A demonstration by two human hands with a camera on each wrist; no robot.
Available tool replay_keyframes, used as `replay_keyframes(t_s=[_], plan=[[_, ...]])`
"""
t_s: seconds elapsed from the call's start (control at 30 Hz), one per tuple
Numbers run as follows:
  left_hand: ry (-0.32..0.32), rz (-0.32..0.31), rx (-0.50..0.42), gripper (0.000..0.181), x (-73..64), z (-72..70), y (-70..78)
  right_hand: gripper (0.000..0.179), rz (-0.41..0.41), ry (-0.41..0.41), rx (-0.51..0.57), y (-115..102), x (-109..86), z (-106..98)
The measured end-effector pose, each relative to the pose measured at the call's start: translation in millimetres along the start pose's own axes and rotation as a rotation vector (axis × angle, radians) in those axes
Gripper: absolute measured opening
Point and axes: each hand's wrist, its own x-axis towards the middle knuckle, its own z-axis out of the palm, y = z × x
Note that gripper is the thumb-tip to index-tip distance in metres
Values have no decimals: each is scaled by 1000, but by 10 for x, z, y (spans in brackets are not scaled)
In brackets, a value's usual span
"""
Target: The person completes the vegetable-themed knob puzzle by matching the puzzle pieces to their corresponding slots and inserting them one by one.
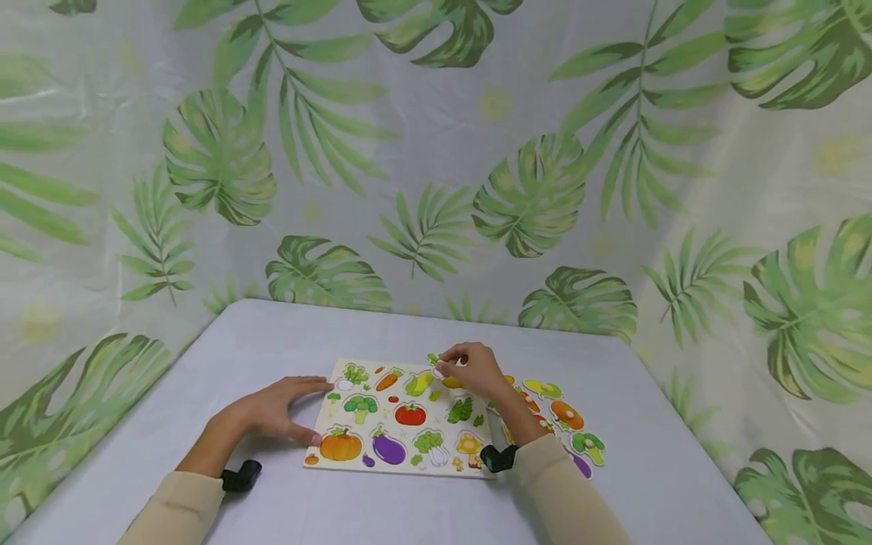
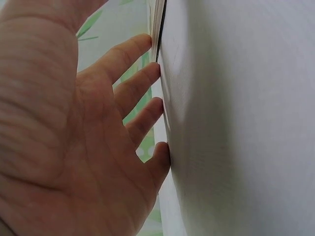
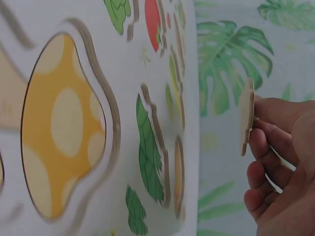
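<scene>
A wooden vegetable puzzle board [image 1: 330,416] lies on the table with printed pictures in its recesses. My left hand [image 1: 275,409] rests at its left side, fingers extended and spread, thumb at the lower left corner by the pumpkin picture. In the left wrist view, fingertips [image 2: 142,45] meet the board's edge [image 2: 156,29]. Over the board's far right part, my right hand [image 1: 478,371] pinches a wooden puzzle piece [image 3: 247,118] between thumb and fingers. It shows green and white [image 1: 438,371] in the head view, edge-on in the right wrist view, and stands apart from the board there.
Loose puzzle pieces lie in a cluster right of the board, partly behind the right forearm: an orange pumpkin piece [image 1: 568,415], a broccoli piece [image 1: 588,445], a purple eggplant piece [image 1: 580,463] and several others. A leaf-patterned curtain [image 1: 436,151] hangs behind the white table [image 1: 272,333].
</scene>
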Motion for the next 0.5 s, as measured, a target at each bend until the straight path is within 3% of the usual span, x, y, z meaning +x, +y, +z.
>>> replay_keyframes(t_s=[0.5], plan=[[-5,-34,0,97,-4,-14,32,12,-4,-41,27,-280,123,433]])
